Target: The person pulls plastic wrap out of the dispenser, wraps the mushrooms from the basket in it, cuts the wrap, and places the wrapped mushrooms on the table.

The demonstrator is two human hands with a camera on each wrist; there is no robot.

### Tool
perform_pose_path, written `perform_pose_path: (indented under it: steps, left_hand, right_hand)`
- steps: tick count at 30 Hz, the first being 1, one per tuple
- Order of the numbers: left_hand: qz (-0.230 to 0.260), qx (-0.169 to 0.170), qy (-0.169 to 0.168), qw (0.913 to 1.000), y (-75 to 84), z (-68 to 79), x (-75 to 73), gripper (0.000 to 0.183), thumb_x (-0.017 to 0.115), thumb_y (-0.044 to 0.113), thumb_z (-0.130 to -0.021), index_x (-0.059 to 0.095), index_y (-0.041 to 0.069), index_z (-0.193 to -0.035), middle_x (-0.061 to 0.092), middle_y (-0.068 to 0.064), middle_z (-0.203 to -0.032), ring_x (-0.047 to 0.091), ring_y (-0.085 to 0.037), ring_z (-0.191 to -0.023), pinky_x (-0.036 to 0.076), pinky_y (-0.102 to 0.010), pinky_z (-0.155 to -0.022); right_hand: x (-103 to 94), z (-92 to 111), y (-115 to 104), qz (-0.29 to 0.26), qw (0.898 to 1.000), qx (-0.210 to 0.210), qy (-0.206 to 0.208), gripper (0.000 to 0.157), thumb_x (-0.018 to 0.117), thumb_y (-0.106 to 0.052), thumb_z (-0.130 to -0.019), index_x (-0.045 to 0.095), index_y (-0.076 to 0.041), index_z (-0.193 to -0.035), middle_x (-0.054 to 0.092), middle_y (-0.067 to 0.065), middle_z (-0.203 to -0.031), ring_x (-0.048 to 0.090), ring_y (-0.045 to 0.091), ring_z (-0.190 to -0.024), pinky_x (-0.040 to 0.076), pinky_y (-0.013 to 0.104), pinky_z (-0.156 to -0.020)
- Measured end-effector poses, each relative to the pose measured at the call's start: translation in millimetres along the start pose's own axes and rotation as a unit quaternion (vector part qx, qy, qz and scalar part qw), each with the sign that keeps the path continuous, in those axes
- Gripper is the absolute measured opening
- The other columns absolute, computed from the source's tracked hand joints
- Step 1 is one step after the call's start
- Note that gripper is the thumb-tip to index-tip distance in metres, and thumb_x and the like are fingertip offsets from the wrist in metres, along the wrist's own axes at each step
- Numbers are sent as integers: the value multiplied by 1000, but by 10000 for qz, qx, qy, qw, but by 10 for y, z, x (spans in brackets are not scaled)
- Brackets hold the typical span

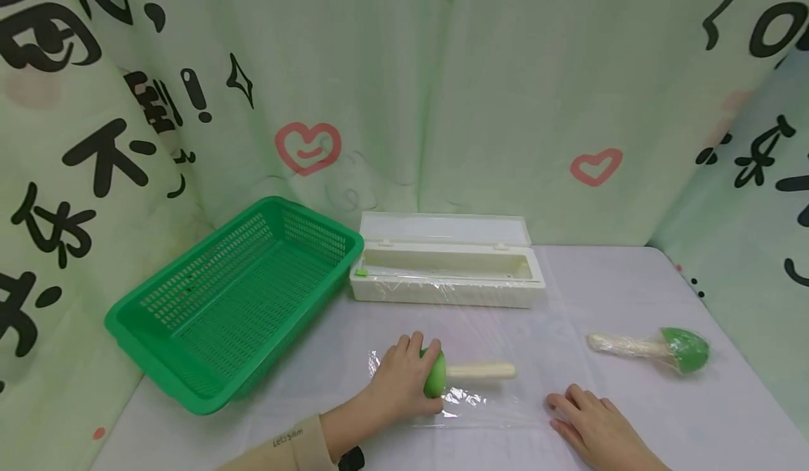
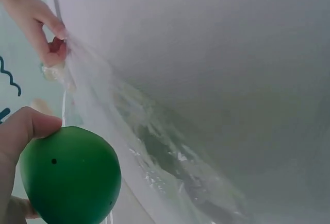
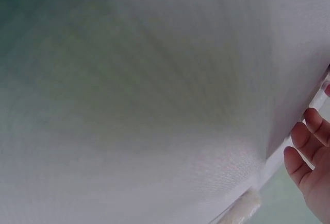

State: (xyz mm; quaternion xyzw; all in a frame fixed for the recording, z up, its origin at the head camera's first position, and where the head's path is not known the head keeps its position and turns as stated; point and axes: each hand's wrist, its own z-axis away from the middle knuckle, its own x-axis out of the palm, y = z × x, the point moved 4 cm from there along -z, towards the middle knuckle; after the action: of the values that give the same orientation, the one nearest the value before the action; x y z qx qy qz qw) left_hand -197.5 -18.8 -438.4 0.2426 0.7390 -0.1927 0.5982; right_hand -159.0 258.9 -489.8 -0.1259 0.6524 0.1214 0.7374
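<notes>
My left hand (image 1: pixel 407 376) grips the green head (image 2: pixel 69 175) of a maraca, which lies on a sheet of clear plastic film (image 1: pixel 480 411). Its pale handle (image 1: pixel 482 371) points right. To the right, my right hand (image 1: pixel 590 422) is low over the table with loosely bent, parted fingers (image 3: pixel 298 165). In the left wrist view its fingertips are at the film's corner; whether they touch it I cannot tell. Another green maraca (image 1: pixel 685 350), wrapped in clear film, lies beyond that hand. The underside of the held maraca is hidden.
A long white film dispenser box (image 1: pixel 442 292) stands at the back with its lid (image 1: pixel 445 229) raised. Left of it is a green plastic basket (image 1: pixel 234 387). Printed curtains (image 1: pixel 493 106) surround the back and sides of the white-covered table (image 1: pixel 607 281).
</notes>
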Motion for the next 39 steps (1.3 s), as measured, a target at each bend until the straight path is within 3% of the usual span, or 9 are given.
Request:
perform_pose_path:
  steps: [14, 30, 35, 37, 39]
  left_hand:
    - [-75, -19, -328, 9994, 22, -12, 234, 68, 68, 52, -67, 48, 14, -121, 47, -4, -104, 48, -17, -87, 41, -24, -64]
    - [427, -128, -506, 9977, -22, 41, 245, 77, 63, 61, -72, 39, 19, -132, 46, -7, -116, 51, -19, -97, 45, -31, -73]
    - [358, -34, -232, 9991, -68, 107, 168, 80, 60, 65, -72, 37, 19, -133, 43, -9, -125, 49, -22, -105, 45, -35, -78]
    - [348, 284, 187, 9988, -100, 159, 110, 75, 61, 61, -74, 39, 17, -131, 43, -9, -125, 47, -21, -108, 44, -34, -82]
    - [238, 862, 820, 9926, -126, 229, 47, 64, 64, 52, -76, 45, 14, -123, 46, -7, -120, 48, -20, -105, 43, -33, -84]
  right_hand:
    - [-30, 5, -19, 22, 9999, -53, 88, 26, 65, -33, -81, 58, -24, -104, 36, -14, -81, 33, 2, -68, 38, 27, -63]
    - [-44, -5, -23, 33, 9997, -136, 217, 24, 66, -33, -80, 57, -24, -100, 36, -15, -80, 33, 1, -67, 38, 27, -62]
    - [-78, -7, -40, 10, 9996, -169, 219, 21, 66, -32, -80, 57, -24, -98, 38, -15, -81, 36, 3, -69, 39, 29, -65]
    - [-109, -4, -48, 52, 9977, -323, 585, 21, 67, -31, -80, 57, -23, -97, 39, -15, -81, 39, 3, -71, 40, 30, -66]
    - [-143, 2, -57, 181, 9919, -558, 1131, 24, 69, -31, -78, 58, -21, -97, 40, -15, -82, 42, 4, -72, 40, 30, -66]
